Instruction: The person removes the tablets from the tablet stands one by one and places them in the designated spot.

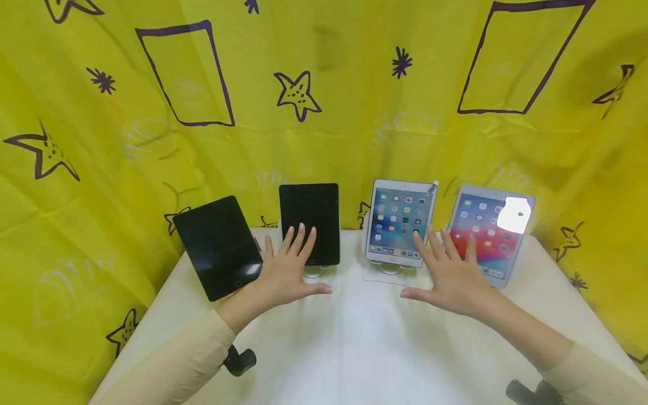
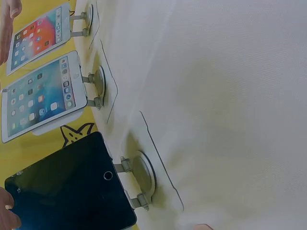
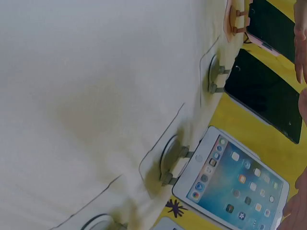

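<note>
My left hand point(image 1: 286, 277) is spread with straight fingers in front of two dark-screened tablets. One black tablet point(image 1: 215, 244) leans tilted at the far left; the other black tablet point(image 1: 310, 202) stands upright behind my fingertips. My right hand point(image 1: 455, 281), also spread, is held before two lit tablets. The white tablet point(image 1: 397, 216) at centre right shows app icons on blue. A second white tablet point(image 1: 476, 225) at the far right has a red-and-blue screen with glare. Neither hand grips anything; whether the fingertips touch the screens I cannot tell.
Stands with round hinged bases point(image 2: 143, 176) hold the tablets on a white-covered table point(image 1: 349, 343). Behind them hangs a yellow curtain point(image 1: 344, 129) with drawn stars and rectangles. Dark devices, such as this wrist-side one point(image 1: 240, 361), sit by both sleeves.
</note>
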Action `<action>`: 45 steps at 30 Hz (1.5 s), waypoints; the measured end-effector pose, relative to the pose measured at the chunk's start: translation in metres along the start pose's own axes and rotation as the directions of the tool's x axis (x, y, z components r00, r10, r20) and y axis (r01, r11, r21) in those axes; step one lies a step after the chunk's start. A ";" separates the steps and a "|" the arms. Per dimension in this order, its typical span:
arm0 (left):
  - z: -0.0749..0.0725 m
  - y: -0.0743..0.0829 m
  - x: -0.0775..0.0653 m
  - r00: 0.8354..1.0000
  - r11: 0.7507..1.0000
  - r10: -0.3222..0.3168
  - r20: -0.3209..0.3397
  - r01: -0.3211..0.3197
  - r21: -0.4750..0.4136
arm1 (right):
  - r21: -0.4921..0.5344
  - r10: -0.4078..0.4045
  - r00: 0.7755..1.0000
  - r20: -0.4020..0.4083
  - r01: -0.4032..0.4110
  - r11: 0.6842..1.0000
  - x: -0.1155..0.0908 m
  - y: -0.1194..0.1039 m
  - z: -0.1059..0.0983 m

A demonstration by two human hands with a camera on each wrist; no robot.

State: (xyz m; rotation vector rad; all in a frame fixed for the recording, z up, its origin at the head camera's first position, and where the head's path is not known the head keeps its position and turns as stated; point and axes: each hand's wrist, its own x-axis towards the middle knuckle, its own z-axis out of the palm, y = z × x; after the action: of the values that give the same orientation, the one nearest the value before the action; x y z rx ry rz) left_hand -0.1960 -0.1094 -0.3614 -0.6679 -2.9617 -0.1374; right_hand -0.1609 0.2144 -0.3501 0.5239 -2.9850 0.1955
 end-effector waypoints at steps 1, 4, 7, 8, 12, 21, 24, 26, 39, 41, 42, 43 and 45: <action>0.000 0.000 -0.001 1.000 1.000 0.001 -0.006 -0.001 -0.002 | -0.001 -0.002 1.000 0.000 0.002 1.000 0.001 -0.001 0.000; -0.001 -0.002 -0.002 1.000 1.000 0.004 -0.012 -0.004 -0.003 | -0.002 -0.008 1.000 0.003 0.008 1.000 0.003 -0.003 0.002; 0.001 -0.003 -0.004 1.000 1.000 0.011 -0.009 -0.011 0.008 | -0.006 -0.018 1.000 -0.006 0.018 1.000 0.006 -0.005 0.005; 0.002 -0.004 -0.005 1.000 1.000 0.012 -0.008 -0.012 0.013 | -0.006 -0.023 1.000 -0.009 0.023 1.000 0.007 -0.005 0.006; 0.005 -0.007 -0.007 1.000 1.000 0.010 -0.008 -0.010 0.026 | -0.010 -0.044 0.999 -0.021 0.044 0.999 0.011 -0.008 0.008; 0.006 -0.017 -0.010 0.999 0.999 -0.005 -0.050 0.007 0.038 | -0.027 -0.068 0.997 -0.022 0.067 0.997 0.022 -0.015 0.009; 0.005 -0.020 -0.012 0.999 0.999 -0.014 -0.045 0.016 0.046 | -0.023 -0.073 0.997 -0.025 0.072 0.997 0.025 -0.018 0.009; 0.004 -0.021 -0.013 0.999 0.999 -0.021 -0.038 0.023 0.042 | -0.019 -0.075 0.997 -0.023 0.075 0.997 0.027 -0.019 0.009; 0.005 -0.035 -0.022 0.997 0.998 -0.038 -0.067 0.041 0.041 | 0.002 -0.083 0.997 -0.008 0.083 0.997 0.035 -0.033 0.008; 0.005 -0.037 -0.023 0.996 0.998 -0.047 -0.069 0.051 0.047 | -0.003 -0.086 0.996 -0.015 0.086 0.996 0.036 -0.035 0.008; 0.005 -0.038 -0.024 0.996 0.997 -0.053 -0.067 0.056 0.045 | 0.000 -0.089 0.996 -0.017 0.089 0.996 0.036 -0.036 0.008; 0.005 -0.039 -0.025 0.996 0.997 -0.059 -0.064 0.062 0.040 | -0.002 -0.092 0.996 -0.020 0.092 0.996 0.037 -0.038 0.008; 0.004 -0.041 -0.027 0.996 0.997 -0.070 -0.061 0.072 0.031 | -0.005 -0.098 0.995 -0.026 0.098 0.995 0.038 -0.040 0.007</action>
State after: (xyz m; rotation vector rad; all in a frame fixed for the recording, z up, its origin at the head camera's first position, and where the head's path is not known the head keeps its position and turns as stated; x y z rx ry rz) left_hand -0.1904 -0.1574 -0.3713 -0.5449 -2.9246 -0.1108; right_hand -0.1833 0.1632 -0.3483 0.6607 -2.9249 0.1865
